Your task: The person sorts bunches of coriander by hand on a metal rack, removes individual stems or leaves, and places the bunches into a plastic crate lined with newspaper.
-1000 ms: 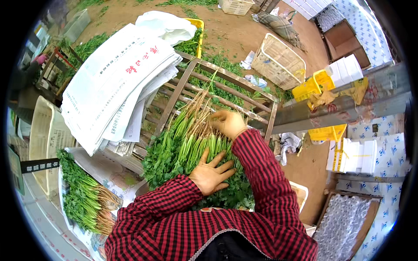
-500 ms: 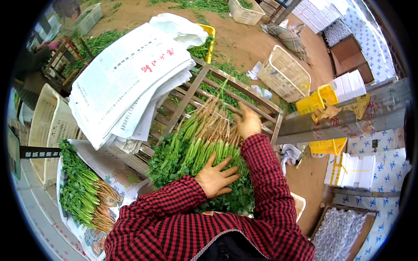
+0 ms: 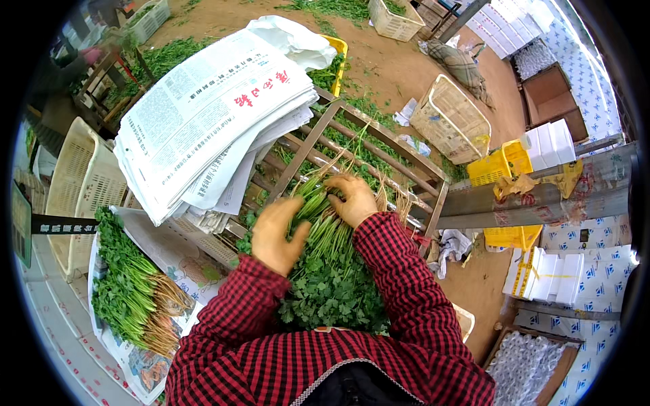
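A heap of coriander (image 3: 332, 291) lies before me on a metal rack (image 3: 298, 159), its leaves toward me and its thin roots pointing away. My right hand (image 3: 353, 201) curls its fingers and thumb round the upper stems, just below the roots. At the left side of the same stems is my left hand (image 3: 276, 233), slightly blurred, thumb and fingers apart. Another pile of coriander (image 3: 135, 291), roots to the right, rests on newspaper (image 3: 186, 254) at my left.
A thick stack of newspapers (image 3: 210, 115) covers the rack's left part. Plastic crates (image 3: 450, 122) stand around, with a yellow crate (image 3: 500, 166) at the right. White foam boxes (image 3: 552, 274) sit beside a metal beam (image 3: 542, 189). Loose greens (image 3: 338, 10) are scattered over the floor.
My left hand has lifted off the leaves and moved left and up beside the stems. My right hand has shifted left from the roots' right side and closed round the stems.
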A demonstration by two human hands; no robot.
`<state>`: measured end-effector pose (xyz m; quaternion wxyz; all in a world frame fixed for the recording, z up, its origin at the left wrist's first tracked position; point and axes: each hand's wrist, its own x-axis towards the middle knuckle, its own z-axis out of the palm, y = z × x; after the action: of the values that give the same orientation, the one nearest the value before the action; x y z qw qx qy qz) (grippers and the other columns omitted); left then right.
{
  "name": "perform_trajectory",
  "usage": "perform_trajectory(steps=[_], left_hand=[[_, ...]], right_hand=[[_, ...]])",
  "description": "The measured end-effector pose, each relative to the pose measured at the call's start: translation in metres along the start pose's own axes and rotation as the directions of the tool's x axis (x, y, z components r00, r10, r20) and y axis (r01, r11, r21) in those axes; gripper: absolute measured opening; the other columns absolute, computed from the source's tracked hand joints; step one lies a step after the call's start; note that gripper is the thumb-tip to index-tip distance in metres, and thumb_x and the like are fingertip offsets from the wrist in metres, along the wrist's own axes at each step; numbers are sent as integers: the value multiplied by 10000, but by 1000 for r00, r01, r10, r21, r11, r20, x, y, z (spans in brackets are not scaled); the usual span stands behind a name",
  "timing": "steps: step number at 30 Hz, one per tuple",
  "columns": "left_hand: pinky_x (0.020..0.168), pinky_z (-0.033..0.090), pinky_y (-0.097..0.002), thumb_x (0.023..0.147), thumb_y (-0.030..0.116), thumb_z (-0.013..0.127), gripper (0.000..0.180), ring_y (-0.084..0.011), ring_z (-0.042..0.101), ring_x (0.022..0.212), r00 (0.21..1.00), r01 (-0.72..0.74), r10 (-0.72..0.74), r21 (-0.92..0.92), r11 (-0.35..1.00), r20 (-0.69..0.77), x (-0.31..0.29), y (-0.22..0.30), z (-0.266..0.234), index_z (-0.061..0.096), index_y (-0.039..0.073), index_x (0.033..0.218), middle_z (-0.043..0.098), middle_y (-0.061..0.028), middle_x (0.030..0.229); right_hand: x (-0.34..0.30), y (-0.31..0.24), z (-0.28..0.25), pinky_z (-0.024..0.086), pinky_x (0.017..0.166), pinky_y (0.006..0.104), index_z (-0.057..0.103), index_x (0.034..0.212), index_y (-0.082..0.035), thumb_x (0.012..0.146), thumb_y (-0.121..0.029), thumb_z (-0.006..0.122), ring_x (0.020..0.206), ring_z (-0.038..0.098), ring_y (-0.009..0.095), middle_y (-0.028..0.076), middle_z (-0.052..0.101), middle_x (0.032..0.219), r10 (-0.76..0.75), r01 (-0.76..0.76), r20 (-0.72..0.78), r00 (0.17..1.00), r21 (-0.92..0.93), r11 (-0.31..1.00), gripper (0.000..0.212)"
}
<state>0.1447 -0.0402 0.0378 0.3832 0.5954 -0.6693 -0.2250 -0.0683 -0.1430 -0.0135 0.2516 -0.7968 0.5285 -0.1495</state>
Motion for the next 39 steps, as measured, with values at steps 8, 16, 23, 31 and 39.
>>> perform_trajectory(steps=[8, 16, 23, 31, 39], left_hand=[[912, 570, -370, 847, 182, 760, 458, -266, 718, 1019, 826, 408, -427, 132, 903, 366, 48, -56, 9, 684, 84, 1288, 748, -133, 1123], [831, 551, -269, 844, -77, 722, 408, -144, 676, 881, 792, 610, -424, -546, 574, 439, 61, -78, -2, 666, -39, 1246, 740, -89, 1003], [893, 555, -384, 869, 149, 748, 369, -265, 679, 993, 920, 321, -303, -35, 946, 249, 80, -80, 68, 698, 57, 1222, 704, -131, 1093], [942, 541, -392, 826, 141, 766, 418, -325, 690, 1049, 898, 185, -247, 198, 963, 364, 101, -77, 73, 683, 49, 1225, 716, -148, 1152], [956, 509, -289, 873, 38, 728, 414, -161, 662, 1052, 812, 501, -330, -284, 818, 482, 86, -76, -4, 659, -25, 1276, 723, -102, 1157]], right_hand=[[-1, 8, 4, 471, 1047, 461, 757, 1117, -131, 864, -88, 724, 1190, 585, 308, 63, 668, 1289, -73, 74, 21, 997, -37, 997, 259], [1, 6, -3, 456, 1084, 444, 754, 1140, -143, 883, -122, 721, 1224, 579, 300, 47, 650, 1341, -12, 12, 77, 997, 2, 1000, 261], [2, 5, -2, 450, 1086, 462, 759, 1125, -128, 859, -107, 733, 1229, 576, 309, 67, 654, 1329, 0, -5, 77, 997, 62, 998, 268], [4, 14, -1, 438, 1118, 452, 748, 1136, -128, 882, -148, 727, 1243, 566, 299, 44, 640, 1360, 3, -12, 89, 996, 97, 995, 256], [1, 12, -11, 362, 1210, 457, 609, 1310, -41, 867, -12, 626, 1377, 485, 357, 160, 522, 1485, 156, -145, -29, 987, 239, 960, 445]])
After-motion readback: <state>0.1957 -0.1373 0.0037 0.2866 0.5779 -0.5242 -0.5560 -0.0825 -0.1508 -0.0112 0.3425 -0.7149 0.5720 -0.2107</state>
